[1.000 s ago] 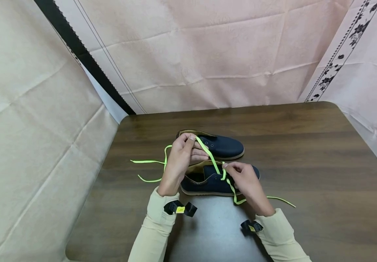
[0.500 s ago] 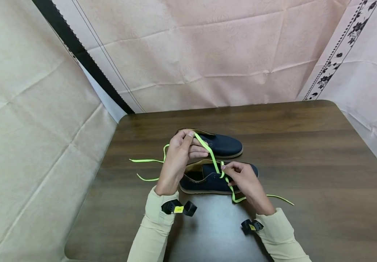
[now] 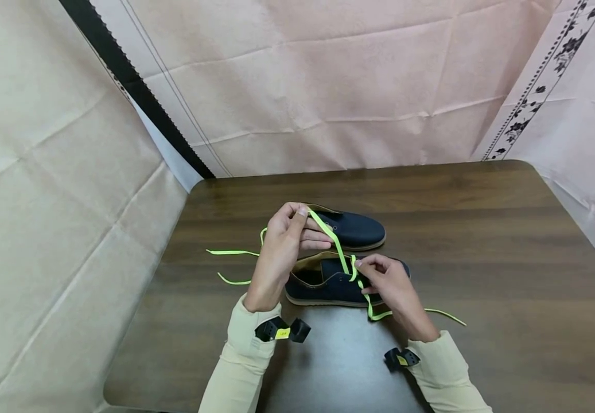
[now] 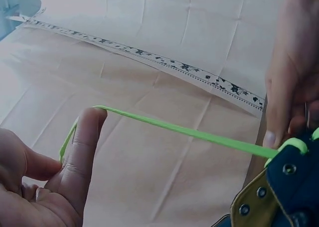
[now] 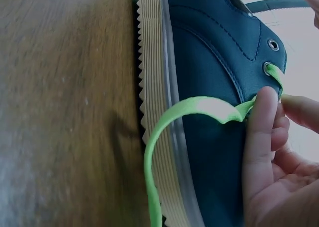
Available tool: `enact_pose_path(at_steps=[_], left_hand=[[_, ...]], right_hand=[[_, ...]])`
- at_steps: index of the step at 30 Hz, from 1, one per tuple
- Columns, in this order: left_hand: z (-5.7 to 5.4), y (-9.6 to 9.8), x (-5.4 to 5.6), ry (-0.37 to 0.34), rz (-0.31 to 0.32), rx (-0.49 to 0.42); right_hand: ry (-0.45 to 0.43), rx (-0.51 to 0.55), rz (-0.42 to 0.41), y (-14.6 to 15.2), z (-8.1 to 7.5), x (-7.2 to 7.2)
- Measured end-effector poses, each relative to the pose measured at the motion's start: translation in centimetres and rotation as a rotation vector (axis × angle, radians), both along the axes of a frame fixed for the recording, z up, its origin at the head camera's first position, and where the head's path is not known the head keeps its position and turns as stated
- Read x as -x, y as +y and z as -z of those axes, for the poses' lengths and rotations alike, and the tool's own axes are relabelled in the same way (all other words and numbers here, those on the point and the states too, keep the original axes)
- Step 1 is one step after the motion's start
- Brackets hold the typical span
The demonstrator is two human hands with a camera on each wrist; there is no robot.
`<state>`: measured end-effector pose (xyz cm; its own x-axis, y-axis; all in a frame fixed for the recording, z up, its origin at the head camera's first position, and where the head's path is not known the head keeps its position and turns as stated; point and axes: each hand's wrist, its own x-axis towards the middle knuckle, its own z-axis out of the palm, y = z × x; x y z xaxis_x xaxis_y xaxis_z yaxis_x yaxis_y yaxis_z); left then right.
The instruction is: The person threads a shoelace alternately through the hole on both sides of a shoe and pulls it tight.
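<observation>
A navy shoe (image 3: pixel 328 295) lies sideways on the table, toe to the right, nearest the person. A flat neon-green shoelace (image 3: pixel 328 229) runs through its front eyelets. My left hand (image 3: pixel 282 246) is raised above the shoe's heel side and pinches the lace, which passes over the index fingertip and stretches straight down to the shoe in the left wrist view. My right hand (image 3: pixel 390 284) pinches the lace close to an eyelet, thumb and index finger at the lacing. In the right wrist view the other length of lace (image 5: pixel 199 105) curves over the shoe's side and sole.
A second navy shoe (image 3: pixel 359 229), with no lace seen in its visible eyelets, lies just behind, partly covered by the left hand. Loose green lace ends (image 3: pixel 232 252) lie left on the brown wooden table (image 3: pixel 483 246). Another lace tail (image 3: pixel 447 314) extends right. Pale cloth (image 3: pixel 328 86) hangs behind.
My left hand has risen slightly, moving a little away from the person with the lace still pinched. The right hand stays nearly in place, and the shoes keep their positions.
</observation>
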<state>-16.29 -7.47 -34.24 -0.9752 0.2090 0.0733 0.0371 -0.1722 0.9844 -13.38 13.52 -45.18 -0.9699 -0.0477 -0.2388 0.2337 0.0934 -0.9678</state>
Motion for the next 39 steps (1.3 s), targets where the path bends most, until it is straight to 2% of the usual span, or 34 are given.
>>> enact_pose_path(at_steps=[3,5,7,9,13,16,18,20,24,29,34,36,39], left_hand=[[-0.1,0.0,-0.1,0.024,0.003,0.019],[-0.2,0.0,-0.2,0.052,0.021,0.064],[-0.3,0.0,-0.3,0.089,0.048,0.134],[-0.6,0.0,-0.5,0.133,0.076,0.222],[-1.5,0.2,-0.8,0.237,0.083,0.413],[-2.1,0.2,-1.0,0.301,0.069,0.515],[-2.2,0.2,-0.9,0.321,0.073,0.534],[-2.1,0.3,-0.8,0.326,0.081,0.532],[-1.1,0.3,-0.5,0.325,0.105,0.526],[1.5,-0.2,0.4,0.306,0.094,0.599],[4.5,-0.8,1.3,0.302,0.054,0.790],[5.3,-0.8,1.5,0.313,0.056,0.856],[6.1,-0.9,1.6,0.314,0.066,0.901]], right_hand=[[0.031,0.037,0.035,0.2,0.0,-0.2],[0.077,0.058,0.062,0.3,-0.2,-0.3],[0.150,0.076,0.082,0.3,-0.8,-0.4],[0.259,0.072,0.068,0.3,-1.6,-0.5],[0.468,0.034,-0.051,0.3,-4.0,-0.8],[0.532,0.004,-0.172,0.2,-5.7,-0.9],[0.527,0.004,-0.228,0.0,-6.6,-1.0],[0.496,0.023,-0.241,-0.2,-7.2,-1.2],[0.429,0.008,-0.149,-0.5,-7.8,-1.7],[0.345,-0.072,-0.036,-0.5,-7.6,-2.3],[0.227,-0.071,0.054,-0.6,-6.3,-3.1],[0.202,-0.052,0.074,-0.8,-5.6,-3.1],[0.189,-0.036,0.085,-1.3,-4.6,-3.0]])
